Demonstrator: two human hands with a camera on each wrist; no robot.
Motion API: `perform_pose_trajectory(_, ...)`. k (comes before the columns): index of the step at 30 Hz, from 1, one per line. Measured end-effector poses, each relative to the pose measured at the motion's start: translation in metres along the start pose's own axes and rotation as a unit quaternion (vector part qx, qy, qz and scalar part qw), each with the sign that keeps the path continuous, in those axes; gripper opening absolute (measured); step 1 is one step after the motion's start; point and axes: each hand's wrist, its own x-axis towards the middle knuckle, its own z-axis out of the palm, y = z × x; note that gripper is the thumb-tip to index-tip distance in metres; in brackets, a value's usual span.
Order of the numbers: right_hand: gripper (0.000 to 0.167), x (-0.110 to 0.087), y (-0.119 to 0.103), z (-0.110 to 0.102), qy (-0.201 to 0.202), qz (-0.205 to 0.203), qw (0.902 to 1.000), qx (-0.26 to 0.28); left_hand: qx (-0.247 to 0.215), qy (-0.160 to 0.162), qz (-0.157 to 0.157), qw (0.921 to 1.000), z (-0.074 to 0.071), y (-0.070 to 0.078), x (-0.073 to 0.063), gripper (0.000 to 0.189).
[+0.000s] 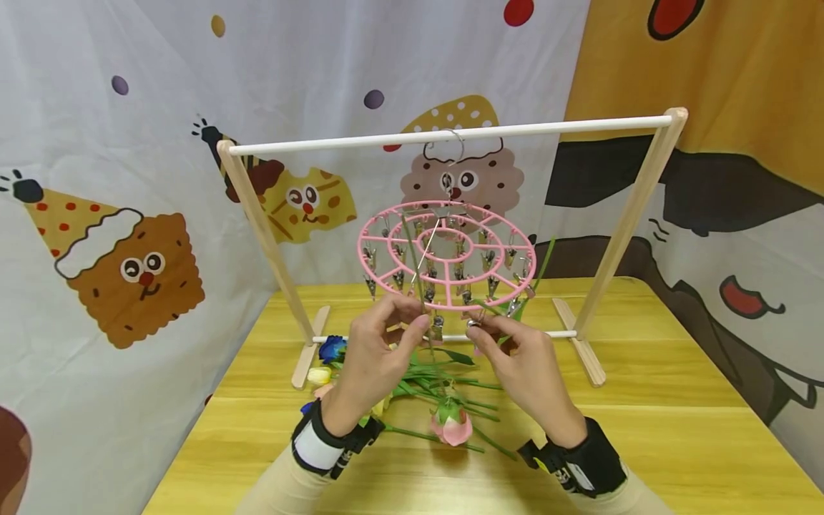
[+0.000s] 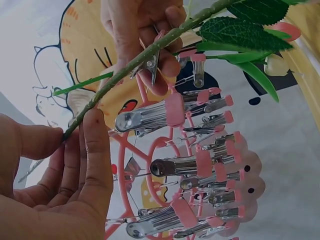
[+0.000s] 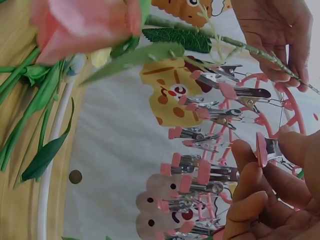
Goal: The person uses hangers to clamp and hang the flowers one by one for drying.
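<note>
Centre of frame, left hand firmly pinches the stem, right hand a clip; a shallow bite could drop the head-heavy rose.

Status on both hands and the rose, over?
Left hand pinches stem of pink rose. Right hand pinches clip. Rose hangs bloom-down. Other clips crowd nearby.

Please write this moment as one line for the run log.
left hand: pinches stem of rose; right hand: pinches clip; rose: head down; clip and stem: apart; rack: hangs from bar
</note>
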Motion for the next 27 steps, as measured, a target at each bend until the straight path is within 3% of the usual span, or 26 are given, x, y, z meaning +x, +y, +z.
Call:
perform_pose_trajectory(8, 0.017, 0.0037, -0.0025, -0.001, -0.009, 0.044, 0.9979, 0.047, -0.003, 0.009, -0.004, 0.9999, 0.0048, 0.0004, 0.0016, 0.008)
perform_pose_trajectory(17, 0.017, 0.0038, -0.0046, -0.0018, -0.031, 0.118, 0.9857, 0.117, -0.003, 0.01, 0.007, 0.9999, 0.0063, -0.0021, 0.0008, 0.007)
perform_pose_trajectory(27, 0.021, 0.0038, -0.0028, -0.0001, -0.047, 0.133, 0.973, 0.182, 0.002, 0.009, 0.003, 1.0, 0.0084, -0.007, -0.0011, 0.008)
